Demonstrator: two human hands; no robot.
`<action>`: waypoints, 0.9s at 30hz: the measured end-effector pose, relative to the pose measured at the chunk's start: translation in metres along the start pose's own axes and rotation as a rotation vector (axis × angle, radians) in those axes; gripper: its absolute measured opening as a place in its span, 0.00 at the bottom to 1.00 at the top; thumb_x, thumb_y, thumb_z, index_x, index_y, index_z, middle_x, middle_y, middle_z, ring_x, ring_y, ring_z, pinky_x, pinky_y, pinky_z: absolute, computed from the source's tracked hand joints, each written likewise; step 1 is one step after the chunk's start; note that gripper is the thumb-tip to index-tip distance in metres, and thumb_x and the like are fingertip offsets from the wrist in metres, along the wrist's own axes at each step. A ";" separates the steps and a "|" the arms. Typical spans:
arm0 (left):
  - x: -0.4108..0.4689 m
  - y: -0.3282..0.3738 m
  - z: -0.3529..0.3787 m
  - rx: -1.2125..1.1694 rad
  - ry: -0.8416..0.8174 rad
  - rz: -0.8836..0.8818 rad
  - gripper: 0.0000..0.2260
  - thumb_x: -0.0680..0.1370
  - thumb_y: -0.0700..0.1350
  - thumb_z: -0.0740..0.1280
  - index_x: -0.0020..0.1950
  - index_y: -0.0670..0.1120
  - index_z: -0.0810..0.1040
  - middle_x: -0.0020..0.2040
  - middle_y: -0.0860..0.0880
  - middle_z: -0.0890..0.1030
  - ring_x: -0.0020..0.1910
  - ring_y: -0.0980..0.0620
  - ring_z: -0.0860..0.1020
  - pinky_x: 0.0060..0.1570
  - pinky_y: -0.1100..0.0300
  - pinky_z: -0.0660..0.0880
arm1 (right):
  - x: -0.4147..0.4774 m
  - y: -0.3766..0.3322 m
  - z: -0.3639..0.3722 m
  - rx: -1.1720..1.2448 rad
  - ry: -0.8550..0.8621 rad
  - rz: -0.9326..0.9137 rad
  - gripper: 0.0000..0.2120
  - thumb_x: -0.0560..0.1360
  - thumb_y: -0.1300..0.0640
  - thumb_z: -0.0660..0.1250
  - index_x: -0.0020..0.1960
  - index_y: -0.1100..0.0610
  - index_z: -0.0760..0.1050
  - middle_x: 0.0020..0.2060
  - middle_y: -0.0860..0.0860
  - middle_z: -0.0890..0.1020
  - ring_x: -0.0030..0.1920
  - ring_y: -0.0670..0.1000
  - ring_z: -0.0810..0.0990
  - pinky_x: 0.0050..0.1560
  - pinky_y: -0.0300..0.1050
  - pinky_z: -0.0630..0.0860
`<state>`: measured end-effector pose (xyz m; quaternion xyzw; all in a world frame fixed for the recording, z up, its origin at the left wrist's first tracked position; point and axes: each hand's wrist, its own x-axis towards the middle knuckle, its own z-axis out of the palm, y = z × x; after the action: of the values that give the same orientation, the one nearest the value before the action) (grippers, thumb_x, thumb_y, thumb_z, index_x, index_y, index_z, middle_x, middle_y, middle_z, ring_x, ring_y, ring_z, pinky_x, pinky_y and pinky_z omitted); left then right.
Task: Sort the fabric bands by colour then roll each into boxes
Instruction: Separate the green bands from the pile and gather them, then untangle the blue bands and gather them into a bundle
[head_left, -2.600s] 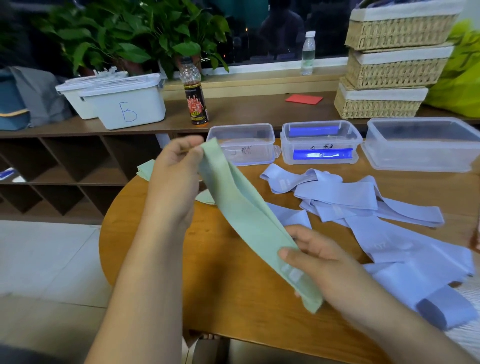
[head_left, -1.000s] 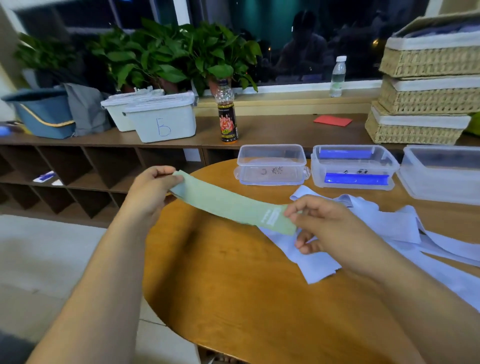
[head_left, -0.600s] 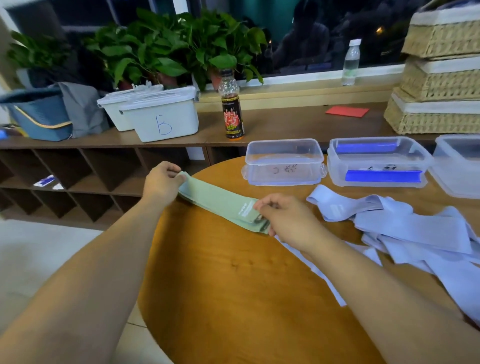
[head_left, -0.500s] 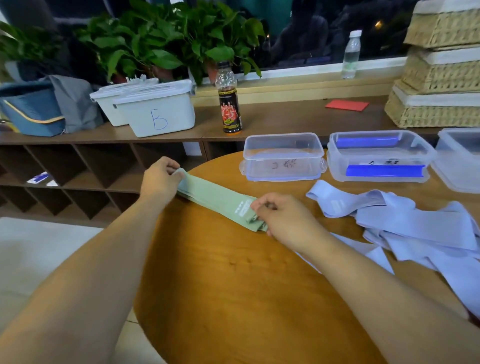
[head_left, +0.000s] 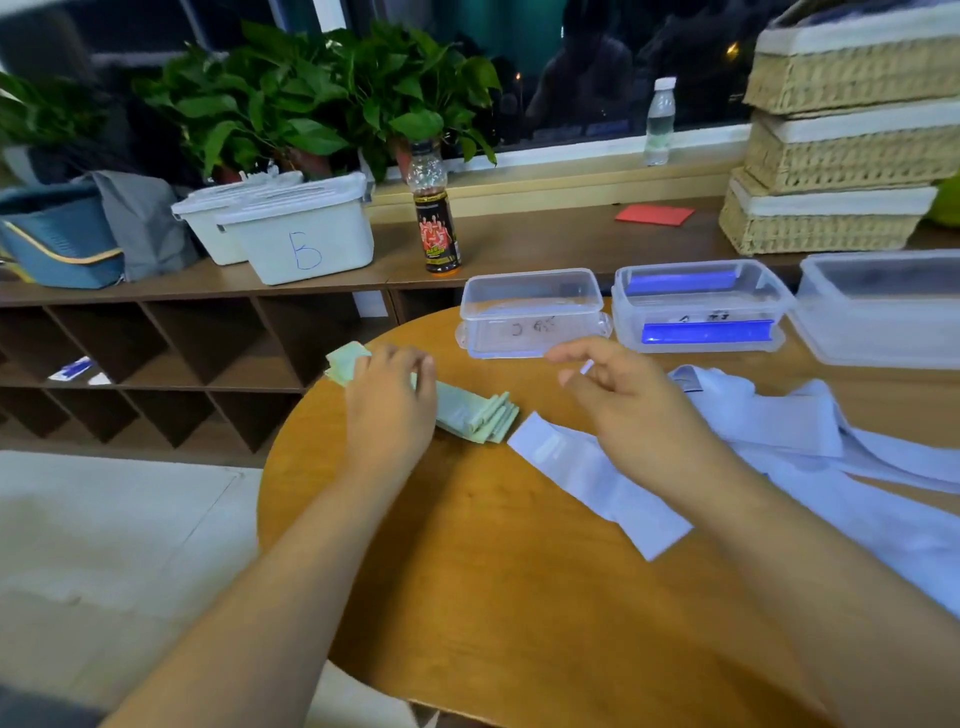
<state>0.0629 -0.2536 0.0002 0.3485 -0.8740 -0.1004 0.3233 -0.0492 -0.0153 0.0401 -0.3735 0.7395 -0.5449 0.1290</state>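
Green bands (head_left: 475, 413) under left hand (head_left: 390, 410), right hand (head_left: 631, 402) apart

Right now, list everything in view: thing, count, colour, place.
table: one, round, wooden
green bands: one stack, pale green, table's left edge
lilac bands: loose pile, pale lilac, table's right side
clear boxes: three, transparent, table's far side
white bins: two, shelf top, one marked B
bottles: two, one dark-labelled on shelf, one clear on sill
wicker baskets: three, tan, stacked far right
plants: several, green, behind bins
red card: one, shelf top
left grip: one hand, resting on green bands
right grip: one hand, open, above table
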 end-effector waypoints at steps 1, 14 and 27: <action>-0.014 0.018 0.001 -0.047 -0.047 0.027 0.14 0.87 0.55 0.60 0.60 0.52 0.83 0.59 0.53 0.79 0.60 0.50 0.72 0.60 0.49 0.72 | -0.014 0.002 -0.014 -0.008 0.015 0.002 0.08 0.86 0.53 0.64 0.59 0.42 0.80 0.27 0.49 0.70 0.27 0.43 0.67 0.28 0.35 0.64; -0.117 0.167 0.015 -0.347 -0.186 0.094 0.33 0.82 0.69 0.50 0.24 0.51 0.65 0.24 0.50 0.71 0.29 0.44 0.74 0.41 0.46 0.73 | -0.104 0.073 -0.169 0.109 0.286 0.192 0.12 0.85 0.54 0.65 0.53 0.42 0.85 0.30 0.44 0.75 0.34 0.43 0.73 0.41 0.46 0.68; -0.133 0.166 0.037 -0.058 -0.348 0.097 0.15 0.78 0.71 0.64 0.48 0.60 0.77 0.50 0.62 0.78 0.56 0.54 0.74 0.60 0.50 0.69 | -0.135 0.071 -0.211 -0.361 -0.372 0.155 0.14 0.74 0.48 0.79 0.57 0.35 0.81 0.51 0.38 0.82 0.48 0.44 0.80 0.48 0.33 0.74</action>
<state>0.0221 -0.0432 -0.0281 0.2738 -0.9292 -0.1688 0.1817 -0.1120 0.2366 0.0251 -0.4266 0.8147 -0.3145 0.2354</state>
